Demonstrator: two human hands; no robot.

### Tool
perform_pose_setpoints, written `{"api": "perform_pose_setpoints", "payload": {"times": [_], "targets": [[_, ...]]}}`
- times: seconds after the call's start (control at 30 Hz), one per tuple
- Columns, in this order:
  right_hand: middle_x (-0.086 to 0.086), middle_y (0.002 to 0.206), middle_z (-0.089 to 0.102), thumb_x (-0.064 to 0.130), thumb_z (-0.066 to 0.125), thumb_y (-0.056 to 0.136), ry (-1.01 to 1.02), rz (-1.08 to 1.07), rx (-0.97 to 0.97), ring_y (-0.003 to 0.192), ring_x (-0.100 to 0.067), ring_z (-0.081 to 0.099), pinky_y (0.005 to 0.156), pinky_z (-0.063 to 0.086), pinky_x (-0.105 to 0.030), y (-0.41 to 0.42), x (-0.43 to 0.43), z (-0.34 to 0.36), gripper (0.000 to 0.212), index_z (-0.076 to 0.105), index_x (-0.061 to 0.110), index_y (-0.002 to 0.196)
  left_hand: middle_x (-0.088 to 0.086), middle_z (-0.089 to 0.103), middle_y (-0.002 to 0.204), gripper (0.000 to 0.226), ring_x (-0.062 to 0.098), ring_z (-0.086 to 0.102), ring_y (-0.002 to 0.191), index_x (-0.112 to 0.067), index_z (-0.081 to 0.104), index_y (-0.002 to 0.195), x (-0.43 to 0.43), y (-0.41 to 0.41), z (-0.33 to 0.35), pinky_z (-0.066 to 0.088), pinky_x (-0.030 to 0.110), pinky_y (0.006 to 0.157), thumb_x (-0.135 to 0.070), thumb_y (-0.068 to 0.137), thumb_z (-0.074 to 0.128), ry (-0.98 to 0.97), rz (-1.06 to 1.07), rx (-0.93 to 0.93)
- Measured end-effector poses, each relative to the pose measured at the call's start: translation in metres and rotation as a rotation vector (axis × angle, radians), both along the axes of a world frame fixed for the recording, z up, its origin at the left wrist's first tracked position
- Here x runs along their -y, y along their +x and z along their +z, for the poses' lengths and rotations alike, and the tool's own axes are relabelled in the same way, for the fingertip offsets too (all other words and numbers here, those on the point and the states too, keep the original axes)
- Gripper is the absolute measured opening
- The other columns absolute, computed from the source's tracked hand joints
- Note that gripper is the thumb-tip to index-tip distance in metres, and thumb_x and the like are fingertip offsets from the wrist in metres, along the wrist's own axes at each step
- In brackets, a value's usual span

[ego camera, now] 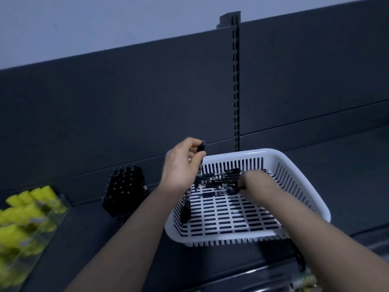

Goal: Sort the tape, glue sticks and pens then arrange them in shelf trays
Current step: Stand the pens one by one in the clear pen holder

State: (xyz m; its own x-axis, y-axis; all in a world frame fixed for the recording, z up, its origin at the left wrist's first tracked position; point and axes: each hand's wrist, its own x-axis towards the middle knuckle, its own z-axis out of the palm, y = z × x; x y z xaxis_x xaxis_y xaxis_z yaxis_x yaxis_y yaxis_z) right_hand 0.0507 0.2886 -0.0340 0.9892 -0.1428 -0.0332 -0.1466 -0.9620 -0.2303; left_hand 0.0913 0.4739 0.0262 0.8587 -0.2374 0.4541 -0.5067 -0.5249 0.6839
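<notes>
Our left grip (181,165) pinched one black pen (201,150) upright over the far left rim of the white basket (294,165), which sat on the shelf (347,186). Our right grip (255,181) lay among the loose pens (219,180) at the basket's far side, too blurred to tell whether it grasped any. Left of the basket stood a bundle of black pens (124,190); further left, yellow glue sticks (25,211) filled a clear tray (61,199).

Your left hand (181,165) pinches a black pen (200,163) upright at the near-left rim of the white slotted basket (299,175). Your right hand (255,181) reaches into the loose pens (219,180) inside. Bundled black pens (124,188) and yellow-capped glue sticks (27,213) stand on the dark shelf (88,239).
</notes>
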Motion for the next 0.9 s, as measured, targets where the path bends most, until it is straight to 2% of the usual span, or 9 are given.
{"api": "perform_pose_setpoints", "payload": {"times": [0.1,0.2,0.27,0.33,0.43,0.53,0.63,0.73,0.9], "targets": [[0.006,0.085,0.068,0.019,0.061,0.083,0.226,-0.041,0.228,0.086,-0.015,0.061,0.073,0.046,-0.024,-0.015,-0.018,0.030,0.011,0.068,0.024,0.089,-0.010,0.063,0.091,0.022,0.001,0.060,0.078,-0.023,0.064,0.111,-0.019,-0.007,0.013,0.054,0.026,0.081,-0.019,0.089,0.065,-0.078,0.034,0.047],[0.014,0.073,0.064,0.022,0.065,0.083,0.378,0.016,0.444,0.074,-0.005,0.060,0.062,0.040,-0.016,-0.031,-0.050,0.063,0.007,0.065,0.029,0.084,-0.012,0.063,0.093,0.027,-0.003,0.060,0.077,-0.029,0.063,0.114,-0.047,-0.017,0.024,0.052,0.016,0.076,-0.020,0.088,0.066,-0.112,0.038,0.093],[0.016,0.071,0.062,0.023,0.067,0.083,0.451,0.070,0.538,0.068,0.002,0.058,0.059,0.036,-0.005,-0.040,-0.076,0.080,0.009,0.065,0.030,0.087,-0.014,0.064,0.093,0.024,-0.004,0.060,0.080,-0.028,0.064,0.112,-0.071,-0.025,0.029,0.049,0.012,0.075,-0.021,0.089,0.066,-0.126,0.054,0.112],[0.015,0.070,0.061,0.023,0.071,0.082,0.547,0.116,0.597,0.064,0.003,0.057,0.061,0.038,-0.002,-0.045,-0.102,0.089,0.013,0.062,0.030,0.088,-0.016,0.065,0.093,0.019,-0.003,0.061,0.082,-0.026,0.065,0.108,-0.098,-0.033,0.030,0.049,0.012,0.075,-0.022,0.089,0.066,-0.129,0.093,0.125],[0.011,0.070,0.061,0.020,0.075,0.079,0.663,0.173,0.611,0.065,0.001,0.057,0.064,0.041,-0.004,-0.047,-0.136,0.090,0.018,0.061,0.029,0.086,-0.016,0.066,0.090,0.016,-0.001,0.063,0.078,-0.024,0.066,0.103,-0.137,-0.038,0.026,0.053,0.019,0.077,-0.022,0.088,0.067,-0.128,0.170,0.082],[0.009,0.072,0.062,0.018,0.075,0.079,0.659,0.193,0.564,0.064,-0.001,0.057,0.063,0.042,-0.006,-0.044,-0.164,0.081,0.018,0.061,0.027,0.086,-0.016,0.063,0.084,0.017,0.001,0.063,0.071,-0.027,0.064,0.101,-0.168,-0.040,0.015,0.055,0.032,0.078,-0.020,0.086,0.068,-0.117,0.235,0.034],[0.010,0.072,0.061,0.017,0.074,0.079,0.634,0.207,0.521,0.063,0.001,0.056,0.062,0.042,-0.005,-0.041,-0.183,0.068,0.019,0.059,0.026,0.087,-0.016,0.059,0.083,0.025,0.002,0.061,0.067,-0.029,0.060,0.107,-0.186,-0.045,0.001,0.053,0.032,0.077,-0.018,0.086,0.068,-0.021,0.274,0.071],[0.012,0.072,0.061,0.016,0.074,0.079,0.616,0.209,0.505,0.061,0.002,0.057,0.063,0.042,-0.006,-0.040,-0.194,0.057,0.022,0.058,0.029,0.086,-0.013,0.061,0.084,0.023,0.008,0.063,0.069,-0.028,0.060,0.104,-0.196,-0.046,-0.012,0.053,0.033,0.075,-0.018,0.085,0.068,0.047,0.277,0.113],[0.011,0.074,0.062,0.015,0.075,0.079,0.605,0.200,0.504,0.065,0.000,0.060,0.065,0.043,-0.007,-0.041,-0.203,0.051,0.021,0.059,0.027,0.086,-0.009,0.062,0.084,0.021,0.009,0.062,0.067,-0.023,0.062,0.103,-0.206,-0.042,-0.030,0.051,0.030,0.072,-0.016,0.084,0.069,0.056,0.292,0.120]]}}
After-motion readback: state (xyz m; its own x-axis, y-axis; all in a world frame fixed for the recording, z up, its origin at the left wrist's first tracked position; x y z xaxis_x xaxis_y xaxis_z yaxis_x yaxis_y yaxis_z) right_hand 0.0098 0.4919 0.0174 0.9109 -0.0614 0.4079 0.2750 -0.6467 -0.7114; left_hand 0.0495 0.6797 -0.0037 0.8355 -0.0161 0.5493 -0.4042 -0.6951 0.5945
